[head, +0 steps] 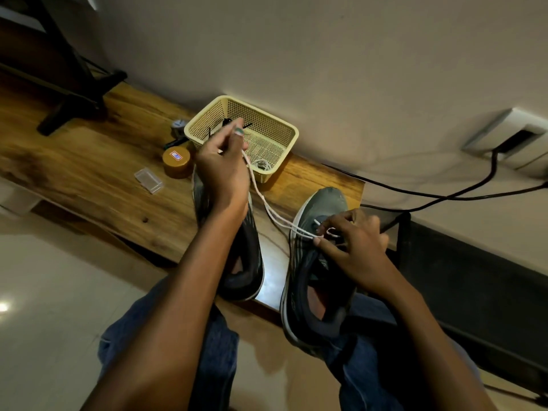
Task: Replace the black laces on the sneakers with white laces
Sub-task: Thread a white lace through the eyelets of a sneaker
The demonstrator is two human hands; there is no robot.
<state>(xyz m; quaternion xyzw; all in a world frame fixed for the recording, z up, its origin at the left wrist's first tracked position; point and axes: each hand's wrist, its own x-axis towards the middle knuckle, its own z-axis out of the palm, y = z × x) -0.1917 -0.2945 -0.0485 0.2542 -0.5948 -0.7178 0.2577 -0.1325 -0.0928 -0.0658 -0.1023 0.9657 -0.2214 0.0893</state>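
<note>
Your left hand [221,167] pinches the thin white lace [268,207] and holds it taut above the cream plastic mesh basket [268,134]. Your right hand [353,244] seems to pinch the same lace at the eyelets of the grey fabric sneaker [318,262] on your lap. The second grey sneaker [246,262] rests on the wooden table [89,173].
</note>
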